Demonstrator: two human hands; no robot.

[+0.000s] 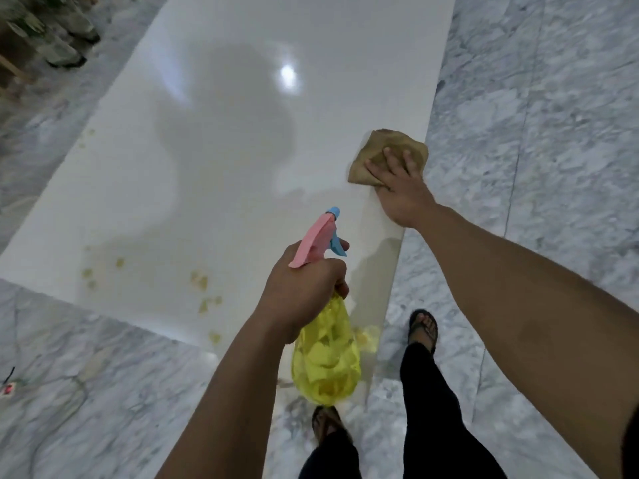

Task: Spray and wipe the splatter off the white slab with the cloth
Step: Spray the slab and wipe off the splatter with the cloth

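A: Right hand [397, 188]?
B: Flat, fingers spread, pressing tan cloth [383, 152] onto white slab [224, 150], near right edge.
A: Left hand [304, 292]?
B: Gripping yellow spray bottle [326, 357], pink-blue nozzle forward. Yellowish splatter [200, 281] near front edge.

Cloth [387, 157] part hidden under right hand [403, 191]; spray bottle [325, 357] neck hidden inside left hand [304, 288]; slab [224, 150] far end cut off beyond hands.
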